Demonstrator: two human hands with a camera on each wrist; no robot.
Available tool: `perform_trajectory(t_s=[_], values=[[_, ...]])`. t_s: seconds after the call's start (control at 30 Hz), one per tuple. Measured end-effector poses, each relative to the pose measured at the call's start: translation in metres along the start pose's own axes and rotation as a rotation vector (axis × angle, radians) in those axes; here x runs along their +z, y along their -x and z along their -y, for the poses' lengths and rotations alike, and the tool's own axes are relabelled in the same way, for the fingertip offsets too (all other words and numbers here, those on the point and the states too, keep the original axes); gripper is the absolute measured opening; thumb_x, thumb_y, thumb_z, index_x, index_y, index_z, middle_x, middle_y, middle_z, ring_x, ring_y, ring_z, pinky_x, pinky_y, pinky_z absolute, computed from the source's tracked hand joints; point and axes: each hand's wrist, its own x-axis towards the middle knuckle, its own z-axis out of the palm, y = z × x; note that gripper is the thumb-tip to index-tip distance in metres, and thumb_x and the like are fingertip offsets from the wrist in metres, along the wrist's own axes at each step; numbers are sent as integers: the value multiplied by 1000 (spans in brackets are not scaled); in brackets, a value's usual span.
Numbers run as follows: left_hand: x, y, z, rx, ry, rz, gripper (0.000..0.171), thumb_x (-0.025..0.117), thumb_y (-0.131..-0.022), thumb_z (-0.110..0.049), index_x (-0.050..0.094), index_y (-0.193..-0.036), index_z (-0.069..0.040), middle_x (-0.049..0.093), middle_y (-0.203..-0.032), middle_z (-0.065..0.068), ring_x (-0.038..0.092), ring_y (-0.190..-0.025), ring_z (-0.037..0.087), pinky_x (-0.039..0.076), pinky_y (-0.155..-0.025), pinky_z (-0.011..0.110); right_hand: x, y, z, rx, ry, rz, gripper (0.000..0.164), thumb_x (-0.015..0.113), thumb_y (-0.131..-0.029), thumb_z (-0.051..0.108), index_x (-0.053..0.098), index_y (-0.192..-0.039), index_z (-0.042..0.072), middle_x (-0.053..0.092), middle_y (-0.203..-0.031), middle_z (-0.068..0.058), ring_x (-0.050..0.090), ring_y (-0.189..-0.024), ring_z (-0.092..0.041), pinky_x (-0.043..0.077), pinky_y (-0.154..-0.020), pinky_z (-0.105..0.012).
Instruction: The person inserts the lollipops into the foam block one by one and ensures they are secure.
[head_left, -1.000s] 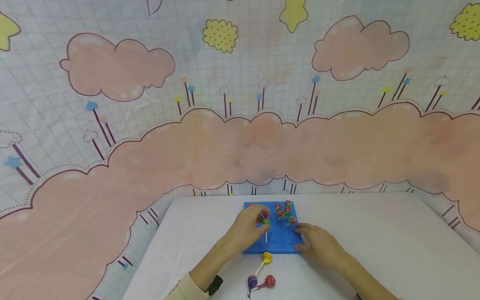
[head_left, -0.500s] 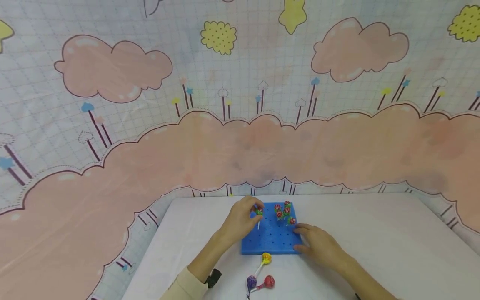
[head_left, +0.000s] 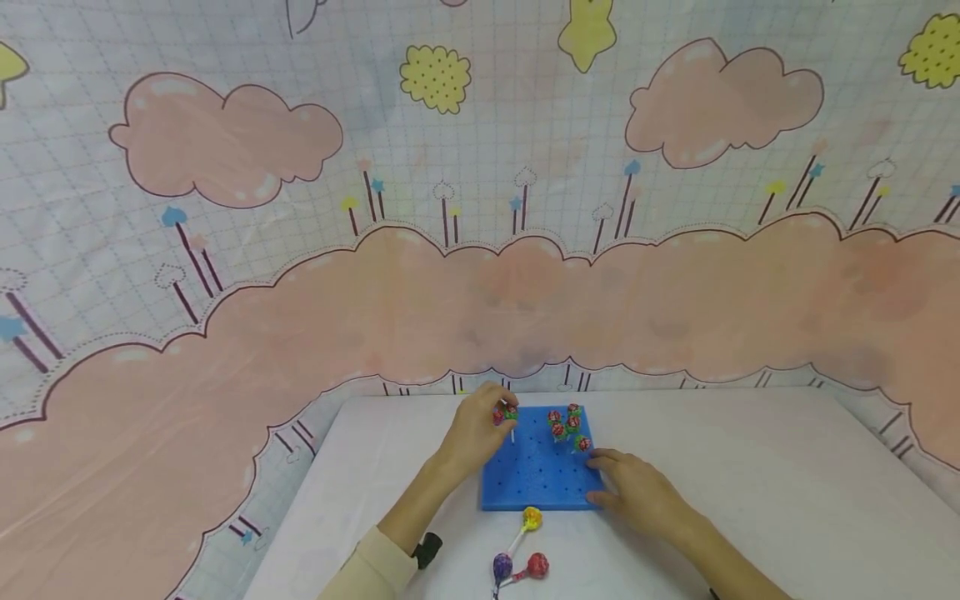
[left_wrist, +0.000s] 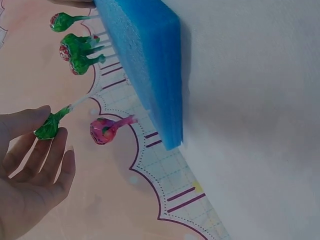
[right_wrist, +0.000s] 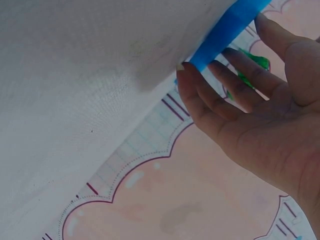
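My left hand (head_left: pixel 468 433) pinches a green-wrapped lollipop (left_wrist: pixel 49 127) by its head, thumb on one side and fingers on the other. The lollipop's white stick points down over the far left part of a blue board (head_left: pixel 536 487) dotted with small holes. Close beside it, a pink lollipop (left_wrist: pixel 103 131) stands at the board's far left corner. Several green and red lollipops (head_left: pixel 558 431) stand upright in the far right part. My right hand (head_left: pixel 641 496) rests against the board's right edge, fingers loosely extended and touching its side.
In front of the board lie a yellow lollipop (head_left: pixel 532 519), a purple lollipop (head_left: pixel 502 567) and a red lollipop (head_left: pixel 537 566) on the white table (head_left: pixel 750 467). A cloud-patterned cloth (head_left: pixel 450 308) hangs behind the table.
My left hand has carried the green lollipop from over the board's middle toward its far left corner, next to the pink lollipop. My right hand has stayed at the right edge.
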Motion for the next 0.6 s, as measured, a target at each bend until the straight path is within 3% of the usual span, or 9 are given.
perform_trajectory(t_s=[0.27,0.6], values=[[0,-4,13,-25,31,-14,24,80,-89,2,69,-108,-7,66,-110,6,69,-99,22,63,-79,36,1,4,4,7,3,-7,52,85,-88,37,72,-129,8,65,-140,-14,59,-132,-38,51,-106,-57],[5,-2,21,-34,39,6,23,80,-90,1,69,-108,-6,65,-109,4,69,-99,20,62,-80,32,4,13,14,32,9,-17,51,85,-88,37,72,-128,8,66,-139,-13,60,-131,-38,51,-105,-56]])
